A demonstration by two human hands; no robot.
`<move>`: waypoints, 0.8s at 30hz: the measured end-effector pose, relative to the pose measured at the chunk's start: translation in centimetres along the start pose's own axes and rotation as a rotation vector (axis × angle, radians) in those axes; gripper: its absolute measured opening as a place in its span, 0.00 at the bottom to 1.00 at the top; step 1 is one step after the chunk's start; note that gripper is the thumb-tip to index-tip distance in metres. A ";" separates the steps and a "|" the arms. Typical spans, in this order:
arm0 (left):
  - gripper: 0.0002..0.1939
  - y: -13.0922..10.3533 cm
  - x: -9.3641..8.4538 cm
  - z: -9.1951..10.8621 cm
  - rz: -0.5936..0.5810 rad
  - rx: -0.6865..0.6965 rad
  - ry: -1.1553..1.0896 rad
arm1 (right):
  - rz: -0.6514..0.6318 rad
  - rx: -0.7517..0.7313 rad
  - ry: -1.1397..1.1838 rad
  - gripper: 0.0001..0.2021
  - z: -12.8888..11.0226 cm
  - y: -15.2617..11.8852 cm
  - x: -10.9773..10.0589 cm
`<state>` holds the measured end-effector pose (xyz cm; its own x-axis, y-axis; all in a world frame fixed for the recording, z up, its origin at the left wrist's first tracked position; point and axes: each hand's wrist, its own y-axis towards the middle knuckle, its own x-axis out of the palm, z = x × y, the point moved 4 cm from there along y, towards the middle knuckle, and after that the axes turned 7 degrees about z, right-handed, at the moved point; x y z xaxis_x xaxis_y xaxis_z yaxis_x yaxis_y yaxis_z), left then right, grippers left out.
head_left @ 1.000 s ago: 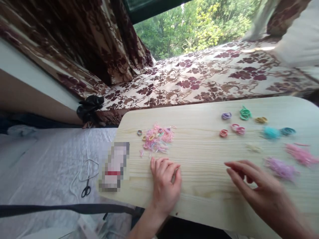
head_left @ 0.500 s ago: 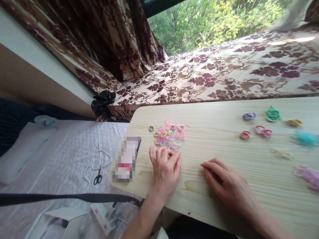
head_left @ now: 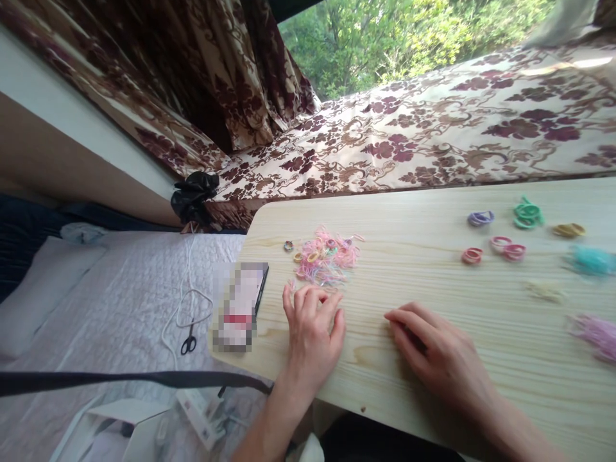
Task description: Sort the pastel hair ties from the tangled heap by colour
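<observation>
My left hand rests palm down on the table, fingers bent and spread. Its fingertips touch the near edge of a loose pile of small elastic bands, mostly pink, with some yellow, green and purple ones mixed in. To the right, my right hand lies on its side on the wood. Its fingers are curled, the index tip near the thumb tip, and nothing shows between them. A small dark multicoloured hair tie sits left of the pile.
On the right of the table are grouped hair ties: purple, green, mustard, red and pink. Turquoise, pale yellow and lilac bands lie beyond. A blurred-out phone is at left; scissors lie on the bed.
The view has shifted slightly, so the left side of the scene sits a little further left. Both hands keep nearly the same places on the table; the piles look unchanged.
</observation>
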<state>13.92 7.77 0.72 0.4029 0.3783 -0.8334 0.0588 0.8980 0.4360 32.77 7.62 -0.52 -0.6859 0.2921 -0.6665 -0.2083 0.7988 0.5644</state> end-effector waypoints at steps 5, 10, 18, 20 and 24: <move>0.16 0.9 0.7 0.0 -0.053 -0.004 0.077 | -0.002 0.004 0.003 0.07 0.0 -0.1 -0.1; 0.14 0.8 0.6 0.9 -0.070 0.039 0.057 | 0.007 0.014 0.011 0.07 0.0 -0.1 -0.1; 0.08 0.0 0.0 0.9 -0.018 0.024 0.014 | -0.036 0.054 0.010 0.09 -0.1 0.1 -0.2; 0.07 0.3 0.0 0.6 0.005 0.007 0.020 | -0.049 0.065 0.013 0.10 -0.1 0.1 -0.2; 0.05 1.0 0.2 0.3 -0.020 -0.031 0.007 | -0.042 0.048 0.004 0.10 -0.1 0.1 -0.2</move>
<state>14.32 8.71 1.07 0.3954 0.3619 -0.8442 0.0387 0.9117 0.4090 32.83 7.59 -0.29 -0.6800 0.2556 -0.6872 -0.2033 0.8348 0.5117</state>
